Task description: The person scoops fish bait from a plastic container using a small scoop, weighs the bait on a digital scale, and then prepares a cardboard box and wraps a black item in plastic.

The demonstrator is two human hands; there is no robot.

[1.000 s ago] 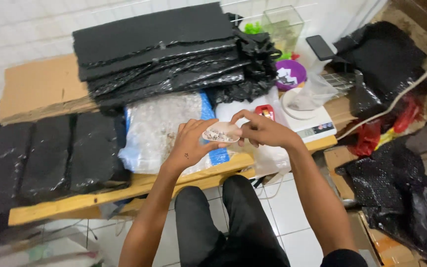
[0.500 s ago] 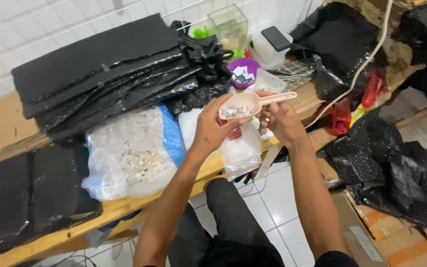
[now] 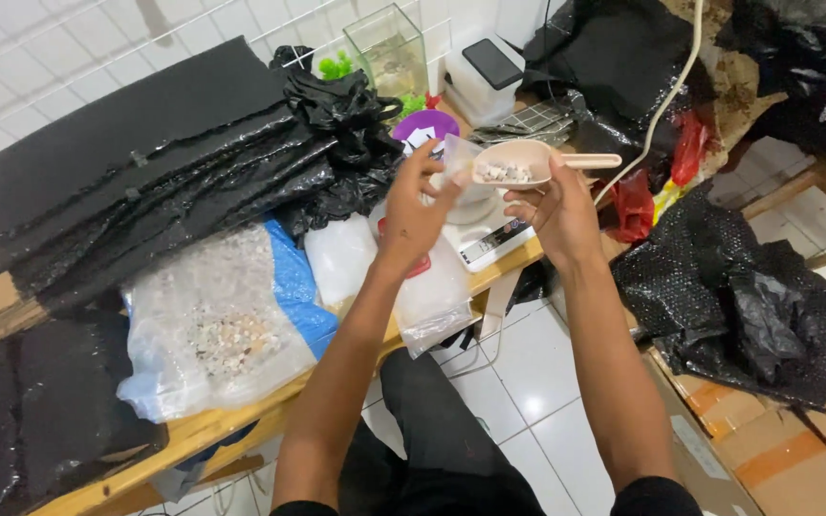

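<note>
Wood bench (image 3: pixel 241 420) | black sheets (image 3: pixel 145 172) behind | hands: L (image 3: pixel 418 215) pinches bag (image 3: pixel 456 158), R (image 3: pixel 556 205) grips scoop (image 3: pixel 518 164)

Long light-wood bench (image 3: pixel 227 420) runs lower left to upper right along white tiled wall. On it, L to R: flat black plastic packs (image 3: pixel 40 411) at near edge, tall stack of black foam sheets w/ black film wrap (image 3: pixel 136 172), clear plastic bag of pale gravel (image 3: pixel 217 325) lying over blue bag (image 3: pixel 293 287), white digital scale (image 3: pixel 489 234), small glass tank (image 3: pixel 389 48) at the back.
</note>
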